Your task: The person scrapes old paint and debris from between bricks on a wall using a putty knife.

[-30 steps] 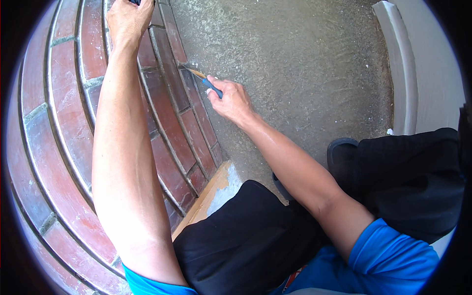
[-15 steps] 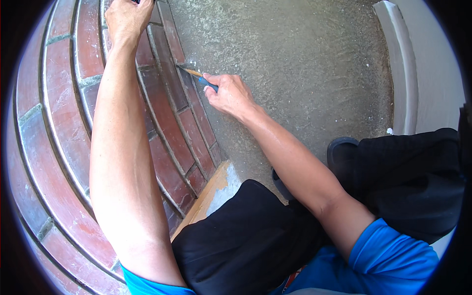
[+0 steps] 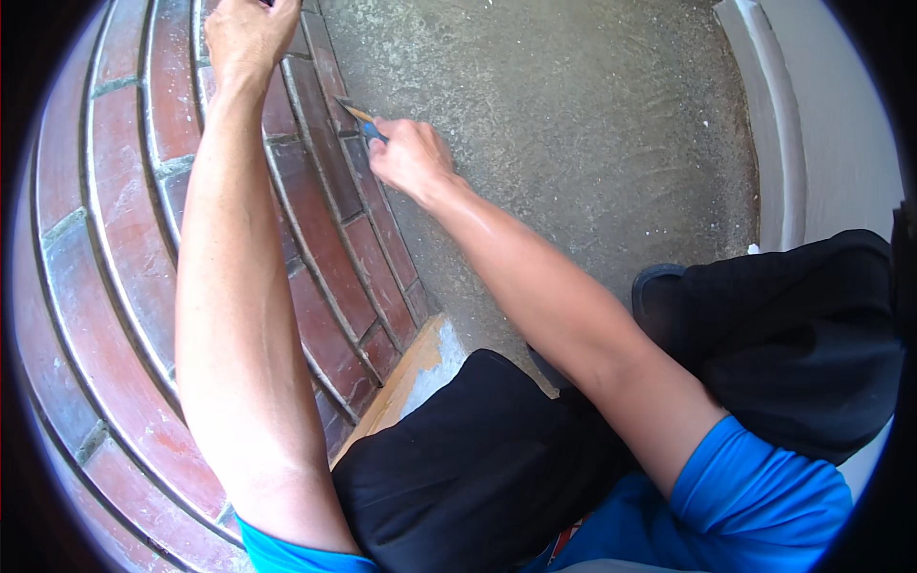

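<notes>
My right hand (image 3: 413,158) is closed around a small tool with a blue handle (image 3: 374,132) and a tan, narrowing front part that ends in a dark tip. I cannot make out whether it is a brush or a scraper. Its tip is at the edge of the brick wall (image 3: 320,196), where the bricks meet the grey concrete floor (image 3: 573,124). My left hand (image 3: 246,38) is up by the same bricks at the top edge of the picture, fingers bent round something dark, mostly cut off from view.
Recessed joints run between the red-brown bricks. A wooden strip with a pale patch (image 3: 420,368) borders the bricks near my knee. My black-trousered legs (image 3: 468,430) and a dark shoe (image 3: 659,291) are close by. A pale curved ledge (image 3: 769,124) edges the floor on the right.
My right hand has moved away from me and a little left along the brick edge, carrying the blue-handled tool. My left hand has hardly moved.
</notes>
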Demonstrator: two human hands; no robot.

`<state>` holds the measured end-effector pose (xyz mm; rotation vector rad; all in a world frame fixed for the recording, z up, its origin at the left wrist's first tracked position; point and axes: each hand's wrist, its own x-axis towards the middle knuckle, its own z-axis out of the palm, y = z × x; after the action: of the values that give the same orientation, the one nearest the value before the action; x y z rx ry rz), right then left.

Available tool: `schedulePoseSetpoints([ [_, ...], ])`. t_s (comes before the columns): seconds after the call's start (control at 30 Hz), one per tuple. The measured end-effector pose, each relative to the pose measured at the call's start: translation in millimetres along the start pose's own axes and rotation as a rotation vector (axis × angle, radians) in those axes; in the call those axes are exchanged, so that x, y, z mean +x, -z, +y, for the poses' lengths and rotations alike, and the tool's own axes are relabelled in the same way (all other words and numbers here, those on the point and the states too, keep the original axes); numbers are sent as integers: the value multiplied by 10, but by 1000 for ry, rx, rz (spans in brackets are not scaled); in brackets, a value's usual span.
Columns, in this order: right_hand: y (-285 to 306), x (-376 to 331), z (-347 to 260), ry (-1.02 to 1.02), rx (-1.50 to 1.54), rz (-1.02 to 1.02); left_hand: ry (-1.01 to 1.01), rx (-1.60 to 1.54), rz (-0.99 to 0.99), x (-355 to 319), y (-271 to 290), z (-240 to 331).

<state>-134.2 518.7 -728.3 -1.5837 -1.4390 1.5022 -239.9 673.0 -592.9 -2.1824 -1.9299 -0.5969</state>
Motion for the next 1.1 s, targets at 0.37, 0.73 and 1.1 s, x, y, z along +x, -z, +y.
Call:
schedulePoseSetpoints([
  [0.37, -317, -193, 328, 56, 193, 23, 95, 69, -41, -51, -41, -317],
  [0.73, -463, -391, 483, 182, 330, 67, 96, 115, -42, -58, -66, -348],
  [1.1, -506, -401, 616, 161, 283, 53, 128, 105, -58, -31, 17, -288],
])
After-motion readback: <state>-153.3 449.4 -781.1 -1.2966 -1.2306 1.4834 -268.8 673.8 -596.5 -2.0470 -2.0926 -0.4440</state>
